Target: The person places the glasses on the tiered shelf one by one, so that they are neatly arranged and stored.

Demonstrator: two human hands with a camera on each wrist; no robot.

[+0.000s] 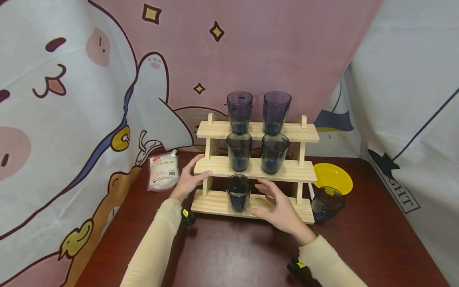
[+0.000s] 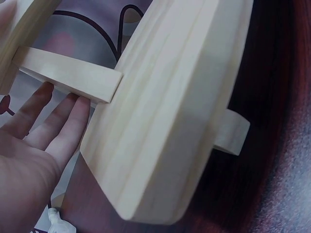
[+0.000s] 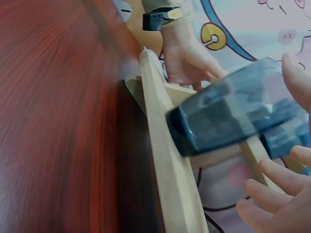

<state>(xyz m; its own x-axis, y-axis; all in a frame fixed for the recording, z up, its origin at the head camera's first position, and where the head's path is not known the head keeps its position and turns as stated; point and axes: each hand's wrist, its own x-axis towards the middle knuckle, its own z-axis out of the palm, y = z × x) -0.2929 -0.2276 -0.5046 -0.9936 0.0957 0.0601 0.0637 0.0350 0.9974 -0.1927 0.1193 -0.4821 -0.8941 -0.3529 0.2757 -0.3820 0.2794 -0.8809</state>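
Note:
A three-tier wooden display shelf (image 1: 218,202) stands on the table with dark-tinted drinking glasses on it. At its left end, my left hand (image 1: 188,179) holds the middle board, thumb at the front edge. In the left wrist view, that hand's fingers (image 2: 68,124) lie against a wooden upright (image 2: 73,73). One glass (image 1: 238,193) stands upright on the lowest board. Just right of it, apart from it, my right hand (image 1: 277,205) has its fingers spread around nothing. Two glasses (image 1: 239,151) are on the middle board, and two purple-looking ones (image 1: 240,111) on the top.
Right of the shelf, another dark glass (image 1: 327,204) stands on the table, in front of a yellow plate (image 1: 333,177). A spouted pouch (image 1: 163,171) lies at the left. Cartoon-printed cloth (image 1: 272,48) hangs behind and at both sides.

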